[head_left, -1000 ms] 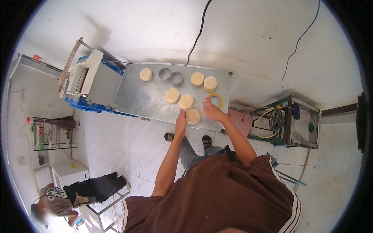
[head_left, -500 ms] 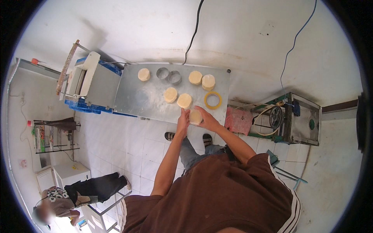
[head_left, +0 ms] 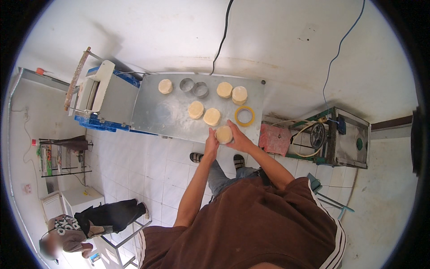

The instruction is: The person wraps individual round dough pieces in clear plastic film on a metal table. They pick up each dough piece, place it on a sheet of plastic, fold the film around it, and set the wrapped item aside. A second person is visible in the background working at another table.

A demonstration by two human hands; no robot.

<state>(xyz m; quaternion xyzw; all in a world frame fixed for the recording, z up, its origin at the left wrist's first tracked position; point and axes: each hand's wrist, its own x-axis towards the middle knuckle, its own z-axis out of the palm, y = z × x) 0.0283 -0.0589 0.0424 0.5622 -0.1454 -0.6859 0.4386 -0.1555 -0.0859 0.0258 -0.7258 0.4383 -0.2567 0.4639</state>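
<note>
At the near edge of the metal table [head_left: 152, 117], I hold a round stack of pale dough wrappers [head_left: 224, 134] between both hands. My left hand [head_left: 212, 143] is closed against the stack's left side. On its right, my right hand [head_left: 240, 139] curves round the edge with its fingers toward the far side. Just beyond my hands lie two more stacks of wrappers, the nearer [head_left: 212, 117] beside the other [head_left: 195, 110]. A yellow ring, like a tape roll [head_left: 244, 116], lies to the right, close to my right hand.
Farther back are two metal ring cutters [head_left: 200, 90], a stack [head_left: 165, 86] at left and two stacks [head_left: 239, 94] at right. A blue and white roller machine [head_left: 107, 98] adjoins the table's left end. A green-framed machine [head_left: 329, 136] stands at right. Another person [head_left: 107, 219] is at lower left.
The held stack has shifted slightly left and now faces up more squarely. My hands have adjusted a little around it. The things on the table stay in place.
</note>
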